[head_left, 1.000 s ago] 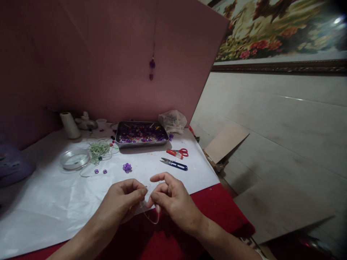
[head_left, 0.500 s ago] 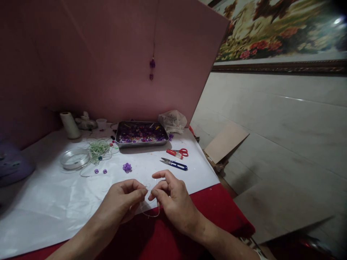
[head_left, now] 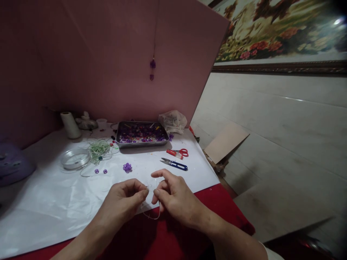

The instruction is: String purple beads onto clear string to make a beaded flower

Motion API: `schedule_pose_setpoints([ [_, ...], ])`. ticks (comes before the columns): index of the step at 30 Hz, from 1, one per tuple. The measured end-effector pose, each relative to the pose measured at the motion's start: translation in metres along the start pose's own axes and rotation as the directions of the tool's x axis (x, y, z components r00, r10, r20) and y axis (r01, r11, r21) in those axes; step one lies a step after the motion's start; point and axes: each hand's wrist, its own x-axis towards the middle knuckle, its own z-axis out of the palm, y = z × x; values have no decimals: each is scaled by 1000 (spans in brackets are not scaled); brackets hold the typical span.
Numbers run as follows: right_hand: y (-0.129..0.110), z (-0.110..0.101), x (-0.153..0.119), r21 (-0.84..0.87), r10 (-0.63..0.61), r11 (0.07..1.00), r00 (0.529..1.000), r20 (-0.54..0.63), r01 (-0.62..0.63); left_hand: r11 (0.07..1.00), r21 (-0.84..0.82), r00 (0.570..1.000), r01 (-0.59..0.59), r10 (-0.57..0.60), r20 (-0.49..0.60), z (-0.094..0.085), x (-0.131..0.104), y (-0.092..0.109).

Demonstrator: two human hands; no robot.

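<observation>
Facing a pink panel, a person's bare hands work over the near edge of a table spread with a white sheet, red cloth showing along that edge and at the near right corner. A framed picture hangs on the pale wall at right. A thin pale cord loops down between the hands, just below the fingers. The left hand pinches it between thumb and forefinger; the right hand has its forefinger raised and other fingers curled beside the cord, their grip unclear. Toward the far edge, a metal tray holds mostly purple beads, with a plastic bag just beside its right end, contents unclear. Near the left edge sits a round clear case, its contents too faint to tell; a small translucent cup stands farther back, by the panel.
</observation>
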Motion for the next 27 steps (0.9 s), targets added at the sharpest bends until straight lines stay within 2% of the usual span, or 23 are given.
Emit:
schedule_pose_setpoints([
  [6, -3, 6, -7, 45, 11, 999, 1000, -2, -11, 1000, 8, 1000, 9, -8, -27, 1, -3, 4],
  [12, 0, 9, 0, 134, -11, 991, 999, -41, 17, 998, 42, 999, -38, 37, 10, 1, -5, 3],
  [15, 3, 8, 4, 164, -16, 986, 999, -48, 24, 995, 34, 991, -95, 91, 100, -1, -5, -3],
  [19, 6, 5, 7, 223, 39, 974, 998, 49, -49, 981, 35, 964, -192, 182, 194, -3, -6, -9],
  [23, 6, 4, 11, 267, 104, 953, 981, 164, -146, 946, 147, 943, -288, 254, 217, -2, -9, -8],
  [27, 5, 4, 13, 391, 123, 900, 973, 195, -192, 907, 226, 927, -355, 310, 213, -2, -9, -5],
])
